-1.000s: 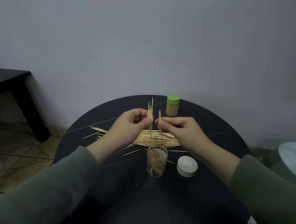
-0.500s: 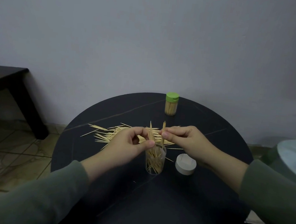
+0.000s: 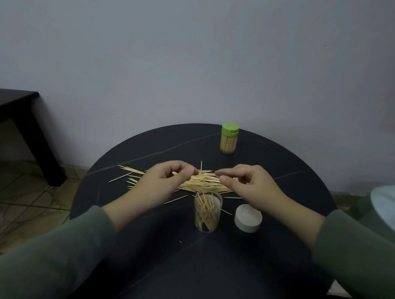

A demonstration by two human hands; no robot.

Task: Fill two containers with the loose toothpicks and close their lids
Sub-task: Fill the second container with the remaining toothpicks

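Note:
A pile of loose toothpicks [image 3: 202, 184] lies across the middle of the round black table [image 3: 204, 270]. My left hand [image 3: 164, 182] is at the pile's left part, thumb and fingertips pinching toothpicks, one pointing upward. My right hand [image 3: 248, 185] is at the pile's right part, with curled thumb and forefinger closing on toothpicks there. In front of the pile stands an open clear container [image 3: 207, 210], partly filled with toothpicks. Its white lid [image 3: 248, 218] lies to its right. A full container with a closed green lid [image 3: 229, 139] stands at the table's far edge.
A few stray toothpicks [image 3: 127, 170] lie left of the pile, and a tiny fragment [image 3: 180, 241] sits near the table's centre. A dark side table [image 3: 13, 117] stands at the left over tiled floor. A pale round object [image 3: 393, 206] is at the right edge.
Both hands lowered their upright toothpicks to the clear container, then moved back from it to the pile. The container now holds those toothpicks.

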